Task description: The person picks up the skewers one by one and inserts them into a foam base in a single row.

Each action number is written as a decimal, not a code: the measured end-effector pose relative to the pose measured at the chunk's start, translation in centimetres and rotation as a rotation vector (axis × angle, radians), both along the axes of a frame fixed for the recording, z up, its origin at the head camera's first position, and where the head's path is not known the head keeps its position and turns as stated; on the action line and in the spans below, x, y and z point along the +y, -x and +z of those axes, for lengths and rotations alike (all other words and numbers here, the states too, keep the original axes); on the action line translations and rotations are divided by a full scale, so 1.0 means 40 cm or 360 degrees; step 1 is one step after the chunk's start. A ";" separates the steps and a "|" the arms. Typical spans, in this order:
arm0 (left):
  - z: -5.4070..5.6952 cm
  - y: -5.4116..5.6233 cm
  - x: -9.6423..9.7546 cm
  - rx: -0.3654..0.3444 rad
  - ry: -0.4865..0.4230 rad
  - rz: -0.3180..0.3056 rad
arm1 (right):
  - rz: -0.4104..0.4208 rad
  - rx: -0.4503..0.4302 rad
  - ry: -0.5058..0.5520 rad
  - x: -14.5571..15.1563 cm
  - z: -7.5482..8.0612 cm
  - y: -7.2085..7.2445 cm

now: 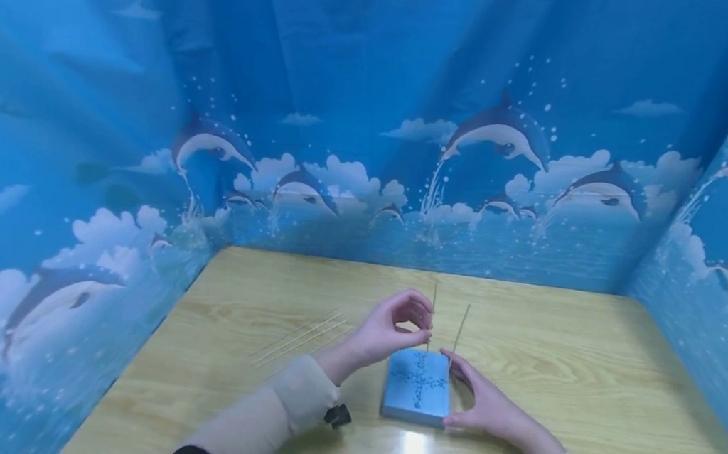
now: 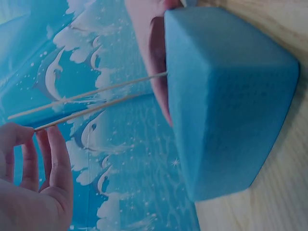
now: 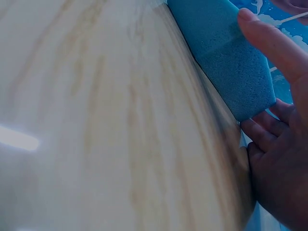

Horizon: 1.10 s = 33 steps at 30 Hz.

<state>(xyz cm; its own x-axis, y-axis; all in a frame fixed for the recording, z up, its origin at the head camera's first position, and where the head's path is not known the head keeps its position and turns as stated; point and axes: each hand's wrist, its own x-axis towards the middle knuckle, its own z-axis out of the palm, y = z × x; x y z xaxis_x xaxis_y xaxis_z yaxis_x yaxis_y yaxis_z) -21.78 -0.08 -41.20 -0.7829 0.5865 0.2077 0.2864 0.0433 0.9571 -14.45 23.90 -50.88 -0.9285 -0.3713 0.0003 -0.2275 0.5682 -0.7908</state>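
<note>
A blue foam block sits on the table, its top marked with a cross of small dark dots. My left hand pinches a thin wooden skewer between thumb and fingertips. That skewer stands nearly upright over the block's far edge; whether its lower tip is in the foam I cannot tell. A second skewer rises with a slight tilt at the far right corner. Along the block's right side, my right hand grips it, thumb at the near corner and fingers towards the back. In the right wrist view the thumb lies against the foam.
Several loose skewers lie on the wooden table left of my left forearm. A blue curtain printed with dolphins closes off the back and both sides. Light glares off the tabletop in front of the block.
</note>
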 end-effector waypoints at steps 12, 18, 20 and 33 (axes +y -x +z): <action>-0.029 -0.018 0.038 -0.0006 0.0015 -0.0014 | -0.0007 -0.0006 -0.0006 -0.004 0.008 -0.007; -0.032 -0.023 0.043 -0.0038 0.0022 -0.0005 | -0.0003 0.0018 -0.0012 -0.006 0.006 -0.006; -0.032 -0.023 0.044 -0.0048 0.0021 0.0003 | -0.0004 0.0018 -0.0014 -0.006 0.006 -0.005; -0.043 -0.024 0.055 -0.0028 0.0064 0.0052 | 0.0007 0.0020 -0.0010 -0.001 0.014 -0.004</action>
